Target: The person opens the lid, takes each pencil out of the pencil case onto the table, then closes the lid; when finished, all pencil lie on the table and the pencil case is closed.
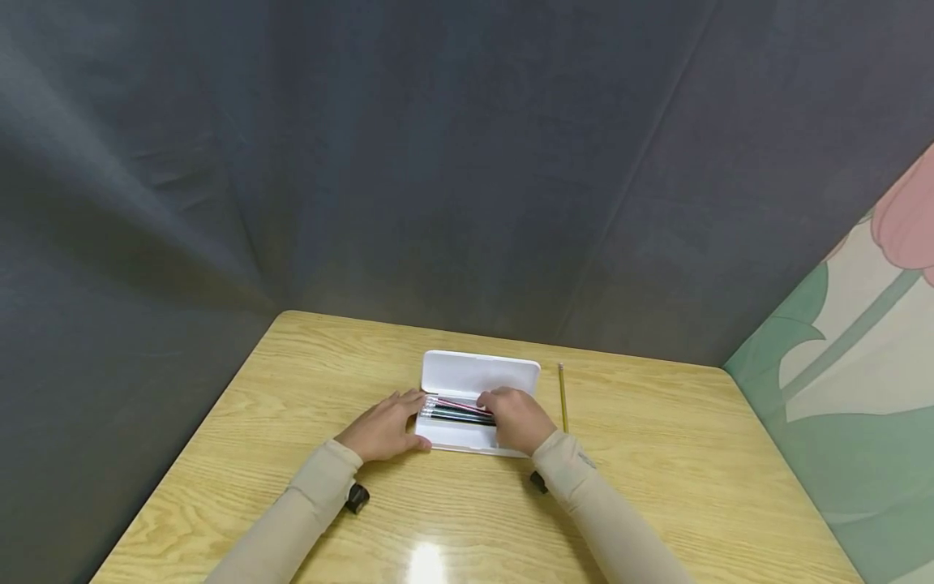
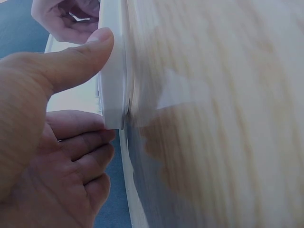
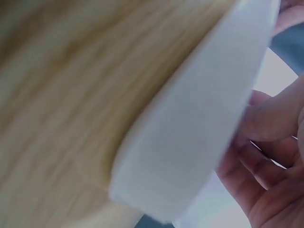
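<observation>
A white pencil case (image 1: pixel 458 438) lies on the table with its lid (image 1: pixel 480 372) tipped back. Inside it are several dark pencils (image 1: pixel 456 416) and a red-striped pencil (image 1: pixel 460 406), their white ends toward the left. My left hand (image 1: pixel 384 427) holds the case's left end; in the left wrist view the thumb (image 2: pixel 83 61) presses on the front wall. Reaching into the right part of the case, my right hand (image 1: pixel 516 419) pinches the red-striped pencil near its right end. Its fingertips are partly hidden behind the case wall in the right wrist view.
A yellow pencil (image 1: pixel 563 397) lies on the wooden table (image 1: pixel 693 470), right of the case. Dark cloth (image 1: pixel 467 178) hangs behind the table and along its left side. A flower-patterned curtain (image 1: pixel 861 389) borders the right side.
</observation>
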A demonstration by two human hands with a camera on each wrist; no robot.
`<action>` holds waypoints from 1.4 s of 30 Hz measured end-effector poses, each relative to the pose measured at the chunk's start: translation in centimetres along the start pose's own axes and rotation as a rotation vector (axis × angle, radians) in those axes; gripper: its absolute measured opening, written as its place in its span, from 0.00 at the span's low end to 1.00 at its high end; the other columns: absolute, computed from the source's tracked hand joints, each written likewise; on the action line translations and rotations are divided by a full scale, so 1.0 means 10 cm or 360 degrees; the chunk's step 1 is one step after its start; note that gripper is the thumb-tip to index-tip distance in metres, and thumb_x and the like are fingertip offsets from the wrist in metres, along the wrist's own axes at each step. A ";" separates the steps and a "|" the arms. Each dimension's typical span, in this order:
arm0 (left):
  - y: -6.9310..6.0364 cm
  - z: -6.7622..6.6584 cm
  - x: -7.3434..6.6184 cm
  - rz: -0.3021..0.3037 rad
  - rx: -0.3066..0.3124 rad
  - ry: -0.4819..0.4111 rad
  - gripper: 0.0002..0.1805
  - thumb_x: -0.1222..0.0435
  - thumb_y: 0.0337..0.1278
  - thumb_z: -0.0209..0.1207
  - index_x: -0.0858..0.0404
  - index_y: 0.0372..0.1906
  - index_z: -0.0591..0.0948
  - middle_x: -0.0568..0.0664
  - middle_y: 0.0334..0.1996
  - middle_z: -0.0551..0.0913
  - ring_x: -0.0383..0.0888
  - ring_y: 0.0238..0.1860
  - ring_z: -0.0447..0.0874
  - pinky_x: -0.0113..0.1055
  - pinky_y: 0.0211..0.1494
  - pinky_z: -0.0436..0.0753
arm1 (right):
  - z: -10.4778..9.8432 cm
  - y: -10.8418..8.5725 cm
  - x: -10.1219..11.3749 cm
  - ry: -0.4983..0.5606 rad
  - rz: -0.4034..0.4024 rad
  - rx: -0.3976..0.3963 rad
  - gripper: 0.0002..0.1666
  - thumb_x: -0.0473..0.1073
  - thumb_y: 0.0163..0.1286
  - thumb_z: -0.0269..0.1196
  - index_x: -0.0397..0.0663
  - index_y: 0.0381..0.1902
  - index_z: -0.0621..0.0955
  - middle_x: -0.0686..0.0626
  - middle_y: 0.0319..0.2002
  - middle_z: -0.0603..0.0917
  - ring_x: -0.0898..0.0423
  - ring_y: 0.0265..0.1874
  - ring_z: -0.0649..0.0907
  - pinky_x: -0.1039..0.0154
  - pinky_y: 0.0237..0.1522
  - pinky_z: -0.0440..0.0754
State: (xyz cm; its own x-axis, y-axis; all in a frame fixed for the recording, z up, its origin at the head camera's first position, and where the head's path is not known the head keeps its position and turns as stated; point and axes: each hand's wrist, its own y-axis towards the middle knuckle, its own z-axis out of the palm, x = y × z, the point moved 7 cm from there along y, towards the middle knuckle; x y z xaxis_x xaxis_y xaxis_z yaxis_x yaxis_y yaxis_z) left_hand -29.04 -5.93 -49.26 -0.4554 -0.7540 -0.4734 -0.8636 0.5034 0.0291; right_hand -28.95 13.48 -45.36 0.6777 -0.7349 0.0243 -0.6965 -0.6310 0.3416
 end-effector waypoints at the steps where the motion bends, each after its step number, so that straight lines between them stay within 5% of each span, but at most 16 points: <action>1: 0.00 0.00 0.00 -0.0003 0.0000 0.0001 0.48 0.45 0.53 0.71 0.66 0.74 0.69 0.58 0.76 0.68 0.59 0.77 0.64 0.53 0.82 0.64 | -0.03 -0.01 0.00 0.0034 0.0001 -0.0015 0.22 0.22 0.45 0.66 0.46 0.37 0.87 0.51 0.31 0.88 0.58 0.29 0.84 0.62 0.36 0.88; 6: 0.00 0.01 0.01 -0.0016 -0.0006 0.0008 0.48 0.44 0.53 0.70 0.66 0.74 0.69 0.57 0.76 0.68 0.60 0.77 0.64 0.52 0.82 0.65 | -0.25 -0.06 -0.11 0.0319 0.0151 -0.0146 0.19 0.23 0.54 0.65 0.48 0.39 0.87 0.55 0.28 0.86 0.64 0.27 0.80 0.69 0.29 0.83; 11: -0.01 0.02 0.02 -0.0019 0.0013 0.0013 0.49 0.43 0.54 0.70 0.65 0.75 0.68 0.58 0.77 0.66 0.62 0.77 0.63 0.53 0.81 0.66 | -0.61 -0.26 -0.40 0.0628 0.0474 -0.0331 0.25 0.25 0.59 0.66 0.50 0.53 0.87 0.52 0.30 0.87 0.62 0.29 0.84 0.71 0.31 0.87; 15: -0.01 0.00 0.05 -0.0045 0.0020 0.0005 0.50 0.42 0.54 0.69 0.64 0.76 0.67 0.58 0.77 0.65 0.64 0.78 0.62 0.54 0.80 0.67 | -0.86 -0.51 -0.74 0.0650 0.0765 -0.0478 0.28 0.28 0.62 0.65 0.51 0.60 0.85 0.49 0.32 0.88 0.57 0.32 0.86 0.69 0.33 0.87; 18: 0.00 -0.01 0.05 -0.0043 0.0017 -0.0002 0.49 0.43 0.54 0.70 0.64 0.76 0.67 0.58 0.77 0.65 0.65 0.77 0.62 0.54 0.80 0.67 | -0.87 -0.73 -1.04 0.0590 0.1031 -0.0465 0.27 0.31 0.64 0.64 0.50 0.62 0.84 0.46 0.35 0.89 0.53 0.33 0.86 0.67 0.32 0.83; 22: -0.01 -0.01 0.03 -0.0053 0.0033 -0.0016 0.49 0.43 0.54 0.70 0.64 0.75 0.67 0.58 0.77 0.65 0.65 0.77 0.62 0.54 0.80 0.67 | -0.67 -0.98 -1.34 0.0530 0.1260 -0.0287 0.24 0.35 0.66 0.61 0.46 0.61 0.84 0.42 0.37 0.89 0.54 0.30 0.84 0.65 0.30 0.77; 27: -0.02 0.01 0.03 -0.0070 0.0049 -0.0036 0.49 0.44 0.54 0.70 0.63 0.76 0.67 0.58 0.77 0.65 0.64 0.78 0.62 0.54 0.80 0.67 | -0.35 -1.12 -1.48 0.0438 0.1311 -0.0062 0.24 0.35 0.65 0.60 0.41 0.59 0.84 0.41 0.35 0.89 0.57 0.20 0.77 0.66 0.23 0.72; 34: -0.04 0.03 0.01 -0.0052 0.0057 -0.0041 0.49 0.44 0.55 0.69 0.64 0.76 0.67 0.58 0.77 0.65 0.61 0.78 0.62 0.53 0.82 0.65 | -0.06 -1.13 -1.44 0.0397 0.1302 0.0210 0.36 0.33 0.58 0.59 0.37 0.68 0.76 0.43 0.32 0.89 0.55 0.21 0.77 0.66 0.21 0.70; 42: -0.04 0.02 0.01 -0.0047 0.0053 -0.0057 0.49 0.44 0.54 0.70 0.64 0.76 0.67 0.58 0.77 0.65 0.62 0.78 0.61 0.54 0.81 0.66 | -0.10 -1.08 -1.39 0.0376 0.1236 0.0184 0.33 0.33 0.60 0.60 0.33 0.66 0.77 0.44 0.30 0.87 0.55 0.22 0.77 0.65 0.22 0.71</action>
State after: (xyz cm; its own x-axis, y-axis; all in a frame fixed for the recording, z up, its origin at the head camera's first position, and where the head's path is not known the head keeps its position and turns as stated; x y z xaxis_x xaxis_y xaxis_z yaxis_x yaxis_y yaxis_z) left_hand -28.72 -6.09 -49.54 -0.4212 -0.7534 -0.5050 -0.8685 0.4954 -0.0147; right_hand -30.66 30.76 -48.48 0.0153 -0.9093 0.4159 -0.9989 0.0049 0.0475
